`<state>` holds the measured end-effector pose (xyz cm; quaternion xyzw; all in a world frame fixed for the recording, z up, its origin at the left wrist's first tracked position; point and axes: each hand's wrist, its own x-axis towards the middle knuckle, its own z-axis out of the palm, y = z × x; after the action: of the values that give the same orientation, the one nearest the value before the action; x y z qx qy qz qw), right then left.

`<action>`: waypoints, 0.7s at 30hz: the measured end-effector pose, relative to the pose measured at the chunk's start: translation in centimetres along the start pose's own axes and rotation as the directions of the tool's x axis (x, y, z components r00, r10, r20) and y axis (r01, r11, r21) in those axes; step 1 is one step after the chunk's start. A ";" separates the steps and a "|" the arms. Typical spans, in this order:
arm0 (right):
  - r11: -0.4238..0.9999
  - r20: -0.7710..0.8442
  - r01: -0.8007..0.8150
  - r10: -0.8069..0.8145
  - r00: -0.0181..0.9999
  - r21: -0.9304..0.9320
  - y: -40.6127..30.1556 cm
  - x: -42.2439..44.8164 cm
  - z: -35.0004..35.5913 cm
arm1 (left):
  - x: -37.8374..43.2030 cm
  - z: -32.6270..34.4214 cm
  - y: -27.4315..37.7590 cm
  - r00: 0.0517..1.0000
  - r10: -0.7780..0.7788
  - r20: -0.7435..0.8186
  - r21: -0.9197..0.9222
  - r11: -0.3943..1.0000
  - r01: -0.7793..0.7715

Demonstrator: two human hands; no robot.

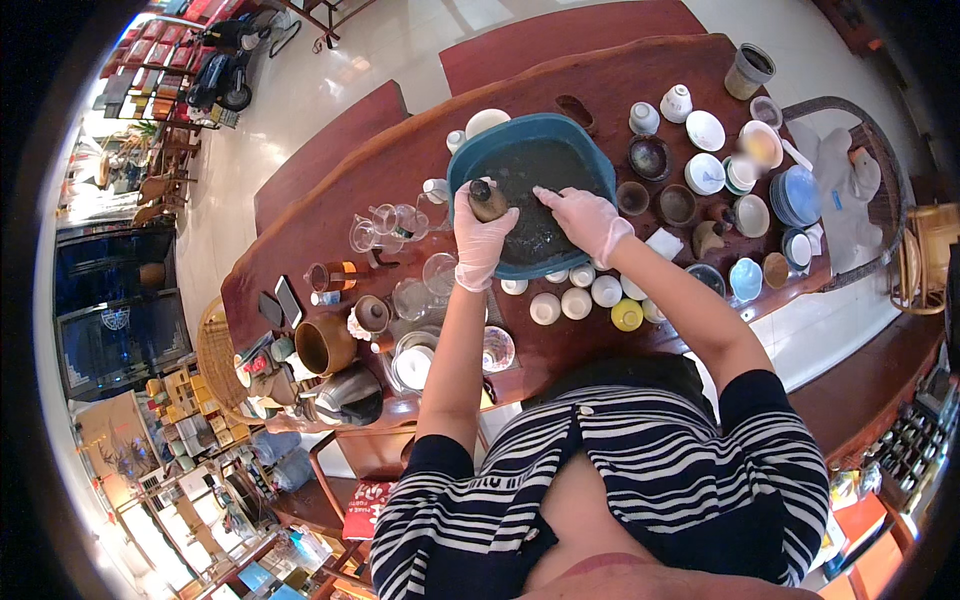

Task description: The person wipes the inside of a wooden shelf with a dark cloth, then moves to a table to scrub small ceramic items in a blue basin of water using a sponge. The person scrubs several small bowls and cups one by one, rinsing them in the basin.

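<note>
A teal plastic basin (531, 129) with dark water in it stands on the wooden table. My left hand (480, 244), in a thin clear glove, grips a small brown pot (489, 202) with a dark round knob over the basin's left side. Over the basin's right side is my right hand (589, 217), also gloved, its fingers pointing left above the water; whether it holds something small I cannot tell. White cups (545, 308) and a yellow cup (628, 315) stand in rows below the basin. Glass pitchers (390, 225) are left of it.
On the table's right part stand brown bowls (677, 205), white bowls (705, 130) and a stack of blue plates (795, 196). At the left are a phone (288, 300), a brown pot (325, 344) and a metal kettle (349, 395). Red benches (330, 157) line the table's far side.
</note>
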<state>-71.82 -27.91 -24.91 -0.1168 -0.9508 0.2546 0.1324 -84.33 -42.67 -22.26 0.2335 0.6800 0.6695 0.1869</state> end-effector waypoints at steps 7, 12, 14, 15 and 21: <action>0.978 0.484 -0.207 0.183 0.855 -0.003 1.4 3.8 2.4 | 0.1 -0.1 0.9 0.992 0.117 0.040 0.102 0.987 -0.121; 0.316 0.224 -0.259 0.143 0.964 0.913 -0.8 3.1 -2.0 | 0.5 -0.1 -0.9 0.994 0.106 0.000 0.294 0.951 -0.101; 0.174 0.190 -0.215 0.148 0.971 0.961 -1.6 3.3 -1.8 | 0.3 0.6 -1.6 0.998 0.058 -0.023 0.339 0.940 -0.046; 0.232 0.143 -0.177 0.156 0.977 0.957 -1.8 3.6 -1.2 | 0.4 1.1 -1.9 0.999 0.040 -0.025 0.362 0.932 -0.028; 0.422 0.184 -0.264 0.222 0.958 0.868 -1.6 4.3 0.6 | 0.0 2.5 -2.4 0.999 0.036 -0.035 0.274 0.961 -0.025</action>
<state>-76.33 -28.30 -23.78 -0.1618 -0.6553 0.7287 0.1160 -83.07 -40.65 -24.72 0.2541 0.7658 0.5764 0.1292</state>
